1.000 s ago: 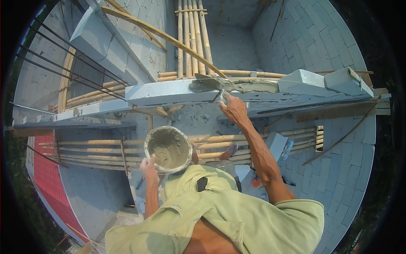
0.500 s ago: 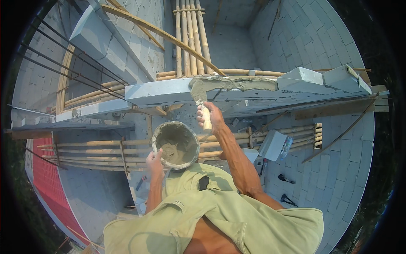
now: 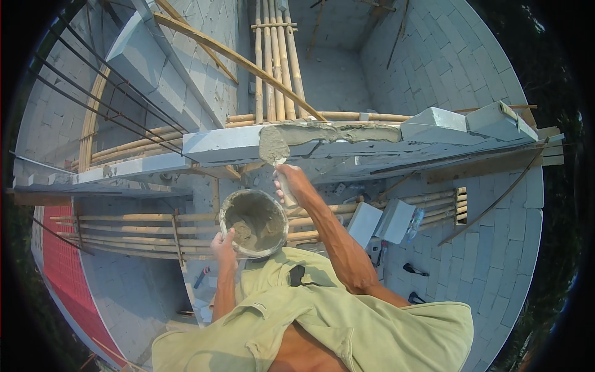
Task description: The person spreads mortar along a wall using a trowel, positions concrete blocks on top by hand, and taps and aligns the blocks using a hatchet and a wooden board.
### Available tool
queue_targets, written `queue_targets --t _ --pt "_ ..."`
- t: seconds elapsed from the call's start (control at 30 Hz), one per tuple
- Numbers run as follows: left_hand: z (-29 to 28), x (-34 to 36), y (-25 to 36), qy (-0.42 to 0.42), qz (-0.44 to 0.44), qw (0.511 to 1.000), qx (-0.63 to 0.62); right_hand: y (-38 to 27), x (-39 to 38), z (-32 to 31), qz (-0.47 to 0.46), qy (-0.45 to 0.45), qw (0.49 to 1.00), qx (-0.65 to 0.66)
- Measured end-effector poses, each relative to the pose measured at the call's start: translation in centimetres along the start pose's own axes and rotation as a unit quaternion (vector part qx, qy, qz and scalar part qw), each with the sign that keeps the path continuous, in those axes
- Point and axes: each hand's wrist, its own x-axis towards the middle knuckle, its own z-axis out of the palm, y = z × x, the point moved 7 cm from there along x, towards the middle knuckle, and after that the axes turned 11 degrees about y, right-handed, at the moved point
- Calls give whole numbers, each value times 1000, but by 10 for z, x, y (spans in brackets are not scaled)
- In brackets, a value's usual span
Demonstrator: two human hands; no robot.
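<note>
My right hand [image 3: 294, 185] is closed around the pale handle of a trowel [image 3: 273, 147], whose blade is coated in grey mortar. The blade lies against the near edge of the block wall's top, at the left end of a bed of wet mortar [image 3: 369, 133]. My left hand [image 3: 224, 245] grips the rim of a bucket [image 3: 277, 247] at its left side, thumb over the edge. Tilted in front of my body, the bucket holds some mortar [image 3: 243, 234] at its bottom, and its inner wall is smeared grey.
Two light blocks [image 3: 434, 126] stand on the wall right of the mortar bed. Bare block top [image 3: 223, 137] runs to its left. Bamboo poles [image 3: 136, 229] form a platform below, with loose blocks [image 3: 395, 221] on it. Steel bars [image 3: 111, 80] jut in at upper left.
My right hand and the trowel have moved left along the wall top and slightly toward me. The mortar bed reaches a little further left. The bucket stays in my left hand.
</note>
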Motion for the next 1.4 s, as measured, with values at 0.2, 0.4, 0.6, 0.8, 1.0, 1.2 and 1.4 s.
queue_targets --t 0.2,0.4,0.6,0.8,1.0,1.2,1.4 --pt "-8 4 1 25 0 1000 13 -96 -47 -115 -232 364 798 -421" --pt "-27 17 -8 45 9 999 10 -139 -16 -89 -279 336 596 -673" --pt "-21 12 2 54 7 998 26 -116 13 -9 -374 264 550 -698" --pt "-26 10 -2 58 8 998 7 -83 14 11 -431 224 663 -569" --pt "-38 -6 7 75 -14 997 -10 9 38 -74 -308 236 922 4" --pt "-52 -7 12 95 -19 995 17 66 61 -87 -247 254 910 217" --pt "-70 15 -8 88 14 996 28 89 88 -17 -228 179 944 156"
